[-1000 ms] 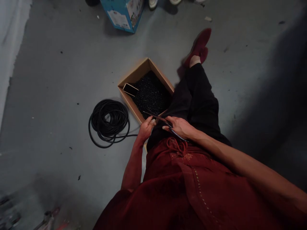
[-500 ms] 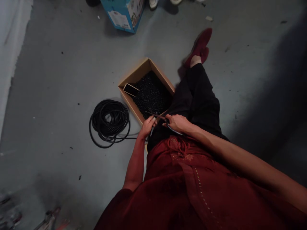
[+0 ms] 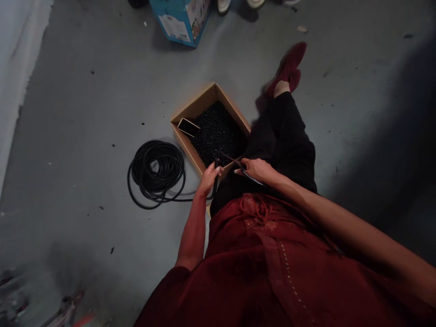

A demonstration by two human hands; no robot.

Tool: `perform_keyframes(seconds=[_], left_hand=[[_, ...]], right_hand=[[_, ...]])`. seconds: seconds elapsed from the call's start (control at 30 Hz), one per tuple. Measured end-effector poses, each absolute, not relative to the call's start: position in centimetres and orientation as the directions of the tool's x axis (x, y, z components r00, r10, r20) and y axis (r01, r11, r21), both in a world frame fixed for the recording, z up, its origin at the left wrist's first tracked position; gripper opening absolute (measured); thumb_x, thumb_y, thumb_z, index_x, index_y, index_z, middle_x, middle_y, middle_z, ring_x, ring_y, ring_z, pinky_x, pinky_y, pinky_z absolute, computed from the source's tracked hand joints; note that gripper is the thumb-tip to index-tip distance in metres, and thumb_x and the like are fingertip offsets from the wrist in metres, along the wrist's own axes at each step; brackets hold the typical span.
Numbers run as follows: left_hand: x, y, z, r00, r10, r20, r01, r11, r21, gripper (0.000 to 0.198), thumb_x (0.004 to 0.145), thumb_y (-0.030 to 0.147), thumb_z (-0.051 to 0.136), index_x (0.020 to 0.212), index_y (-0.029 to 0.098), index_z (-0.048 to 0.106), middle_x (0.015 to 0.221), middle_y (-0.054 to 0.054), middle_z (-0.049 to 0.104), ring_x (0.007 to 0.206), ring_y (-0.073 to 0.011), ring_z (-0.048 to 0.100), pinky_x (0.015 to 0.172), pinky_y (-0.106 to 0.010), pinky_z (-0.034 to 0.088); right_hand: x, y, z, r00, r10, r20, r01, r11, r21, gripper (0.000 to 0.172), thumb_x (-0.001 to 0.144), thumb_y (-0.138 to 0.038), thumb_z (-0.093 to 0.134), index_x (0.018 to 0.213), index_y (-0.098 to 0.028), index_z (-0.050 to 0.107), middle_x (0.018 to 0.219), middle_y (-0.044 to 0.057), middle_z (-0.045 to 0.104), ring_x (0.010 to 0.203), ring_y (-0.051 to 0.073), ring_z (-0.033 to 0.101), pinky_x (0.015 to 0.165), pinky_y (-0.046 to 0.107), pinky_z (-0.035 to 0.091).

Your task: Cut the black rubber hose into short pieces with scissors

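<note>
My left hand [image 3: 208,180] is closed round a black cable [image 3: 215,185] near its end, which sticks up past the fingertips over the near edge of a cardboard box [image 3: 185,146]. From that hand the cable runs left to a coil [image 3: 157,169] on the floor. In my right hand [image 3: 258,170] is what looks like a pair of scissors [image 3: 231,159], its dark blades pointing left, close to the cable's end. Many short black pieces [image 3: 218,129] lie in the box. A flat black rectangle with a pale rim [image 3: 189,127] leans inside its left corner.
A blue printed carton [image 3: 177,22] stands ahead, beside another person's pale shoes [image 3: 254,3]. My leg [image 3: 289,131] in dark trousers stretches along the box's right side. Blurred metal items [image 3: 64,311] lie at bottom left. Small dark scraps dot the grey floor.
The scissor blades have shifted slightly right, away from my left fingers. More of the cable's end now shows above my left hand. The view has shifted a little.
</note>
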State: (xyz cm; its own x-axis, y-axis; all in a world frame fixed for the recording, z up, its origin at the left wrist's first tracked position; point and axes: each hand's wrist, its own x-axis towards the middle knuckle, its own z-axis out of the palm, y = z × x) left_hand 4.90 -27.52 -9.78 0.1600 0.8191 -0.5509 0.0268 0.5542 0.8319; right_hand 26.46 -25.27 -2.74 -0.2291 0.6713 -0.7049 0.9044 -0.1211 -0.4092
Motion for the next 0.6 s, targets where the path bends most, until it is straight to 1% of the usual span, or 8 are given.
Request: perform_keyframes(seconds=[0.07,0.13,0.23,0.3,0.4,0.5,0.6], left_hand=[[5.2,-27.6,-9.0,0.171,0.839,-0.517,-0.100,0.537,0.838,0.045,0.079,0.033,0.064,0.118,0.018,0.048,0.088,-0.001,0.064,0.068,-0.0083,0.053,0.070,-0.024,0.040],[5.7,-27.6,-8.2,0.150,0.852,-0.502,-0.212,0.524,0.825,0.040,0.077,0.033,0.066,0.109,0.017,0.049,0.089,-0.003,0.065,0.069,-0.0092,0.057,0.070,-0.024,0.041],[6.5,-27.8,-6.9,0.100,0.840,-0.534,-0.271,0.539,0.797,0.033,0.073,0.033,0.070,0.094,0.016,0.051,0.085,-0.003,0.065,0.070,-0.0100,0.059,0.067,-0.024,0.042],[6.8,-27.8,-6.3,0.071,0.828,-0.557,-0.266,0.554,0.789,0.033,0.071,0.033,0.071,0.093,0.016,0.053,0.080,-0.001,0.063,0.069,-0.0095,0.058,0.066,-0.023,0.043],[6.9,-28.0,-5.8,0.034,0.832,-0.554,-0.212,0.548,0.809,0.033,0.074,0.036,0.067,0.099,0.016,0.057,0.074,0.002,0.059,0.066,-0.0076,0.055,0.065,-0.021,0.042],[6.6,-28.2,-5.1,0.015,0.854,-0.520,-0.074,0.520,0.851,0.035,0.080,0.041,0.061,0.104,0.016,0.060,0.070,0.003,0.054,0.058,-0.0054,0.046,0.057,-0.019,0.037],[6.4,-28.4,-4.0,0.023,0.857,-0.515,0.023,0.515,0.857,0.036,0.082,0.045,0.056,0.101,0.015,0.061,0.067,0.003,0.050,0.052,-0.0050,0.038,0.049,-0.020,0.031]], right_hand=[[27.2,-25.5,-2.8,-0.218,0.679,-0.701,0.893,-0.150,-0.423,0.054,0.082,-0.066,0.043,0.113,-0.025,0.059,0.097,0.010,0.069,0.088,0.028,0.064,0.066,0.031,0.043],[27.9,-25.9,-2.6,-0.216,0.692,-0.689,0.883,-0.163,-0.440,0.051,0.083,-0.064,0.043,0.111,-0.024,0.059,0.094,0.010,0.069,0.085,0.027,0.064,0.065,0.029,0.041],[28.6,-26.7,-2.2,-0.244,0.716,-0.655,0.848,-0.171,-0.502,0.047,0.084,-0.059,0.044,0.112,-0.024,0.058,0.091,0.008,0.070,0.084,0.025,0.064,0.065,0.027,0.040],[29.0,-27.3,-1.8,-0.285,0.732,-0.619,0.805,-0.168,-0.569,0.045,0.085,-0.056,0.045,0.114,-0.024,0.057,0.091,0.007,0.070,0.084,0.024,0.064,0.066,0.027,0.041],[29.4,-28.3,-1.4,-0.350,0.743,-0.570,0.744,-0.149,-0.651,0.044,0.086,-0.053,0.046,0.115,-0.022,0.056,0.096,0.007,0.069,0.085,0.023,0.063,0.069,0.027,0.042],[29.6,-29.1,-1.3,-0.387,0.751,-0.535,0.727,-0.109,-0.678,0.046,0.086,-0.053,0.047,0.119,-0.021,0.053,0.106,0.008,0.066,0.090,0.024,0.062,0.073,0.029,0.043],[29.5,-29.6,-1.2,-0.402,0.760,-0.511,0.740,-0.059,-0.670,0.048,0.085,-0.055,0.048,0.119,-0.020,0.052,0.112,0.011,0.062,0.096,0.025,0.060,0.078,0.032,0.043]])
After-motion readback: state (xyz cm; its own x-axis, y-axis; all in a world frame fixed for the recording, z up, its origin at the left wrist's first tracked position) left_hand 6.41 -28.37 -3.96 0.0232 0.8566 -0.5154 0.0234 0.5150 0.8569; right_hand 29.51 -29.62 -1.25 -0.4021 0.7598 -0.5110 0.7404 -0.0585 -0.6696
